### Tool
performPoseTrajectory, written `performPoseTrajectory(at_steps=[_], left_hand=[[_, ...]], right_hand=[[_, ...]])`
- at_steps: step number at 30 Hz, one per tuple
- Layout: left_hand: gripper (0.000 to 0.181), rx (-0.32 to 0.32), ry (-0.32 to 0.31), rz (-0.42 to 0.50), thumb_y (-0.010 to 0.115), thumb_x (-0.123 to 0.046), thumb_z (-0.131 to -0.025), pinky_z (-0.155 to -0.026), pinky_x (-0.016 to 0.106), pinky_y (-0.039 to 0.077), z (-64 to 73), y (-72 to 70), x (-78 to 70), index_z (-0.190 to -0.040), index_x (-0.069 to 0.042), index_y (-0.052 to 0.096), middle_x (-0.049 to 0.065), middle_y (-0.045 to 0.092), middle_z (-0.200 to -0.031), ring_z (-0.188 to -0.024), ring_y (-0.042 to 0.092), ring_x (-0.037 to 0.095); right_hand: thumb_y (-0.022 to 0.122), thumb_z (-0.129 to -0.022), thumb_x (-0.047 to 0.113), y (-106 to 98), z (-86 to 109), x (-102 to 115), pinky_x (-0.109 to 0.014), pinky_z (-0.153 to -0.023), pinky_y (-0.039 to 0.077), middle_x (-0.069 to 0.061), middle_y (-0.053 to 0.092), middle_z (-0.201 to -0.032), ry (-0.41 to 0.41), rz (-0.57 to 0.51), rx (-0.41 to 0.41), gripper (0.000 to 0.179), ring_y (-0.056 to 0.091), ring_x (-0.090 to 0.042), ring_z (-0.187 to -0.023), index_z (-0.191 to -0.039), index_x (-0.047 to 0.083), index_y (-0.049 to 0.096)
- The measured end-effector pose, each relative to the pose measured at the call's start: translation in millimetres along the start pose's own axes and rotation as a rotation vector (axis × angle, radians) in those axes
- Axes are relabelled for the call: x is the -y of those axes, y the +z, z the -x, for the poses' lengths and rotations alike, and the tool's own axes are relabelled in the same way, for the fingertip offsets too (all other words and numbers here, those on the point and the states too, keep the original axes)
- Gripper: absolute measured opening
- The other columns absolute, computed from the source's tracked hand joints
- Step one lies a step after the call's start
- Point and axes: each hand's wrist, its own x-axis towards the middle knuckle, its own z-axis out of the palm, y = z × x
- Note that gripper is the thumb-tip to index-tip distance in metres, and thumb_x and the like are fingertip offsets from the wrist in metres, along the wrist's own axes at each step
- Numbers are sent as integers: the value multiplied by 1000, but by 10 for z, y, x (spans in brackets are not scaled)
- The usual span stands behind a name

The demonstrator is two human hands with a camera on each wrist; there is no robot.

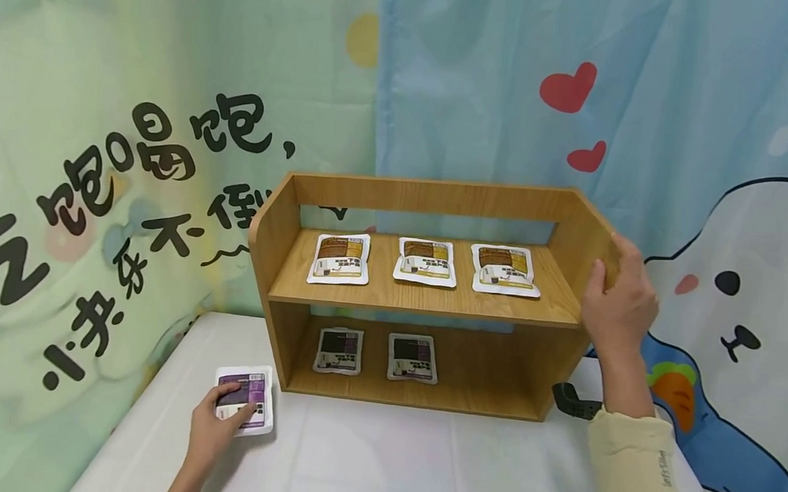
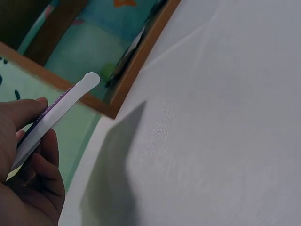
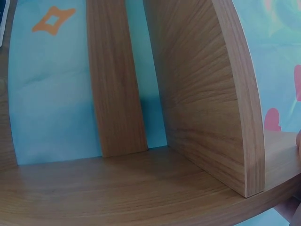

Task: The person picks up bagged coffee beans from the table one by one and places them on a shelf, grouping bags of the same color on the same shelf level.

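My left hand (image 1: 213, 423) pinches a flat white-and-purple food packet (image 1: 263, 400) left of the wooden shelf's lower corner. In the left wrist view the packet (image 2: 70, 101) appears edge-on, thumb on one face and curled fingers (image 2: 49, 176) on the other. It is held above the white table, its shadow below. My right hand (image 1: 619, 303) grips the right side panel of the two-tier wooden shelf (image 1: 424, 308), thumb and fingers at its edge. In the right wrist view the panel's wood (image 3: 251, 141) shows, with only a sliver of the hand at the right border.
On the upper tier lie several brown-and-yellow packets, one at left (image 1: 339, 260). Two dark packets, left (image 1: 339, 351) and middle (image 1: 412, 358), lie on the lower tier. A black band (image 1: 575, 402) is at my right wrist. Printed curtains (image 1: 473, 95) hang behind the white table (image 1: 372, 450).
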Motion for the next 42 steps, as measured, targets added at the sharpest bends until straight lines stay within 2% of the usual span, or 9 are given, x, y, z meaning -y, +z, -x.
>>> performPoseTrajectory(at_steps=[6,9,15,26,29,30,36,38,42], left_hand=[[43,-24,19,21,80,-1,-74,-86,29,38,159,69,-75,-113,3,64,25,62,-118,-108,55,35],[43,-32,7,25,81,-2,-74,-85,29,39,234,78,-102,-113,2,65,26,62,-118,-106,56,34],[44,70,-36,6,83,-8,-75,-89,42,42,390,199,-131,-113,-1,65,26,59,-122,-108,55,34],[49,257,79,155,83,-9,-74,-95,44,41,561,957,-187,-119,-8,64,18,59,-125,-114,53,31],[49,295,92,188,82,-11,-75,-98,49,38,569,1134,-257,-120,-9,64,17,59,-127,-117,52,32],[48,306,90,198,82,-10,-75,-98,49,38,579,1172,-341,-120,-8,64,18,59,-126,-117,53,33],[47,348,111,268,80,-4,-76,-95,40,42,550,1498,-593,-119,-5,63,17,61,-122,-110,56,30],[47,367,113,297,81,-8,-76,-94,38,42,522,1656,-538,-119,-8,63,15,61,-122,-109,56,27],[47,404,120,334,82,-10,-76,-94,38,42,529,1873,-598,-119,-9,63,13,61,-122,-109,56,25]], right_hand=[[53,-100,18,-14,18,-12,-62,-78,47,-19,58,-130,-9,1,-2,39,60,-48,-99,-138,15,48],[53,-100,18,-13,15,-13,-62,-78,47,-20,58,-129,-15,-2,-6,38,59,-48,-100,-138,15,47],[53,-99,18,-3,30,-21,-62,-76,47,-20,58,-129,-17,3,0,39,60,-48,-96,-138,14,48],[53,-100,18,-30,10,-31,-60,-78,48,-19,59,-128,-13,6,-1,39,60,-46,-98,-138,15,48],[52,-100,19,-11,8,-18,-60,-78,48,-19,59,-127,-14,4,7,39,60,-45,-97,-138,15,47],[52,-100,19,-6,4,-17,-60,-78,48,-20,59,-127,-19,2,4,39,60,-46,-97,-138,14,47],[52,-100,20,-2,-12,-5,-61,-77,48,-20,59,-127,-13,-1,-11,39,60,-46,-96,-138,16,47],[51,-100,20,-7,-3,5,-61,-75,47,-20,59,-126,-2,4,-16,39,60,-47,-94,-139,17,47],[51,-100,19,-8,18,6,-62,-75,47,-20,59,-127,0,8,-24,38,59,-48,-94,-138,16,48]])
